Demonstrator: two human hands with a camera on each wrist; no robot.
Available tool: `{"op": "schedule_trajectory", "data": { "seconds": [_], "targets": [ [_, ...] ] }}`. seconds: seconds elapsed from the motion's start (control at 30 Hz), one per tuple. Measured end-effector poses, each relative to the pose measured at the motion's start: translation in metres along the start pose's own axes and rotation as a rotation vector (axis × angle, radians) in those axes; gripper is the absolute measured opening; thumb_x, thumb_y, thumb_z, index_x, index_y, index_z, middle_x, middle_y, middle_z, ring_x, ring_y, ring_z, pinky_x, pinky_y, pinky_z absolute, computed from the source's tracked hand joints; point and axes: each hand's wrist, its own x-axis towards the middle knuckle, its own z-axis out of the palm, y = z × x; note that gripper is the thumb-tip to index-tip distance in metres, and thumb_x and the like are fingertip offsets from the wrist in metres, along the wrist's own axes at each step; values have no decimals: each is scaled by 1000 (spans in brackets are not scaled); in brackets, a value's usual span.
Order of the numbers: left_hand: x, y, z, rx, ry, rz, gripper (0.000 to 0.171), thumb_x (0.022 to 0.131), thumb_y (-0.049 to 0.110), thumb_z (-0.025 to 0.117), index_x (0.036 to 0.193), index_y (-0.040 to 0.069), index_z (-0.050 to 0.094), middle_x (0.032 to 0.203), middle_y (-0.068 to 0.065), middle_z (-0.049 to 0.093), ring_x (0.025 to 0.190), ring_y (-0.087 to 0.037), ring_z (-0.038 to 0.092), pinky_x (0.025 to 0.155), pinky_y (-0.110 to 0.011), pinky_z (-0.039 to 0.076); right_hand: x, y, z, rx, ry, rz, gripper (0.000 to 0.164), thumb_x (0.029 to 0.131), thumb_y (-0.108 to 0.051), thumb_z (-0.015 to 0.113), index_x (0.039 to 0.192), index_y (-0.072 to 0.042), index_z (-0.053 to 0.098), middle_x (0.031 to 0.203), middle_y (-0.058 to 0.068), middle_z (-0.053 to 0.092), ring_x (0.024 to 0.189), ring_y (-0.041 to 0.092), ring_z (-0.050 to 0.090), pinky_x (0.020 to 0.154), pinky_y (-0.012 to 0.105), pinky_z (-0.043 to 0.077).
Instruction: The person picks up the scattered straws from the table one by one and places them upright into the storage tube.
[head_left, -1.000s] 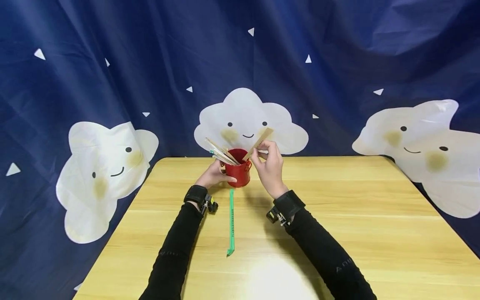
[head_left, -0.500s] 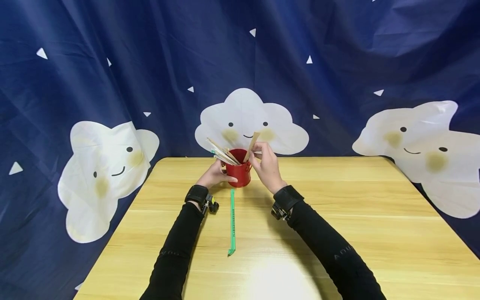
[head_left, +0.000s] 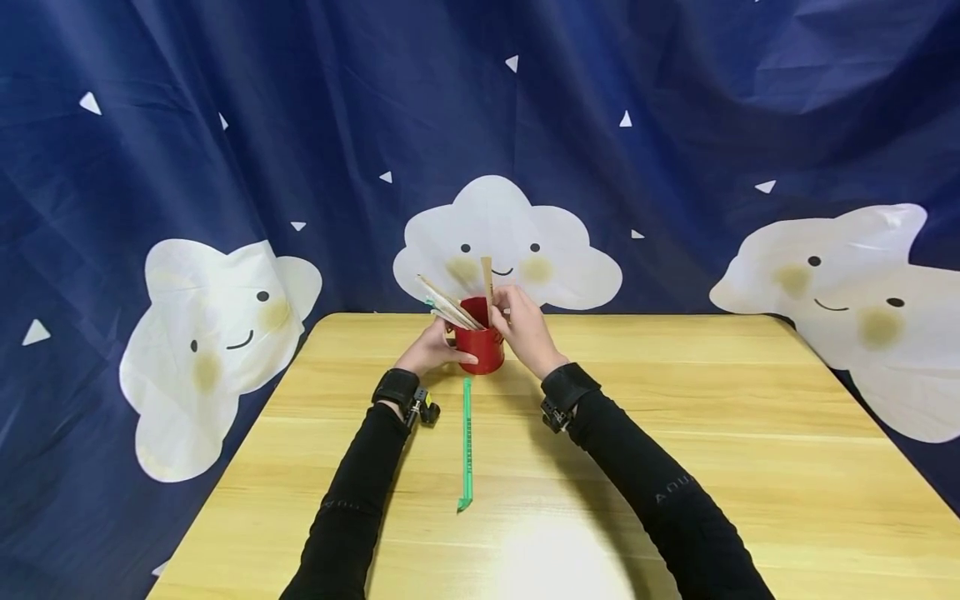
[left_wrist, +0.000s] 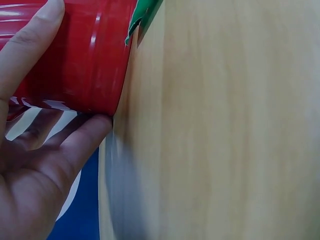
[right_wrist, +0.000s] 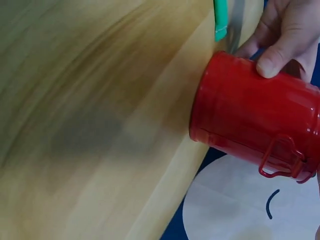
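A small red metal pail (head_left: pixel 482 353) stands upright near the table's back edge. My left hand (head_left: pixel 432 350) holds it from the left, its thumb (left_wrist: pixel 32 47) across the front and the other fingers behind. Several thin wrapped sticks or straws (head_left: pixel 450 312) lean left out of the pail. With my right hand (head_left: pixel 527 332) I pinch a flat strip in brown paper (head_left: pixel 487 279), nearly upright over the pail's right side; its lower end is hidden by the fingers and rim. A green wrapped straw (head_left: pixel 468 442) with printing lies in front of the pail.
The light wood table (head_left: pixel 675 433) spreads out to the right and toward me. Behind it hangs a dark blue curtain (head_left: pixel 330 100) with white clouds. A wire side handle (right_wrist: pixel 280 157) sticks out from the pail, in the right wrist view.
My right hand has moved left, over the pail, and the brown strip has swung from leaning right to nearly upright. The left hand still holds the pail in place.
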Motion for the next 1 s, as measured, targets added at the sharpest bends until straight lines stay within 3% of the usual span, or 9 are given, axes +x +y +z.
{"op": "schedule_trajectory", "data": {
  "seconds": [0.3,0.67,1.0],
  "targets": [
    [1,0,0,0,-1,-6,94,75,-14,82,153,9,37,149,-14,50,134,-33,50,115,-51,37,-1,0,2,-9,-18,53,18,101,-6,62,117,1,59,112,17,63,105,28,67,88,38,57],
    [10,-24,-5,15,2,-32,100,74,-8,86,155,18,35,151,-8,48,137,-30,47,116,-50,36,-2,-1,-3,-3,-40,80,19,99,-6,65,116,1,60,109,15,65,103,27,68,85,37,59],
    [10,-27,-8,35,-16,-12,102,73,-3,89,155,22,35,151,-6,47,137,-29,47,114,-51,39,-12,-11,-11,-41,-55,126,14,98,-5,66,112,-2,63,106,14,67,100,26,68,83,39,60]
  ]
}}
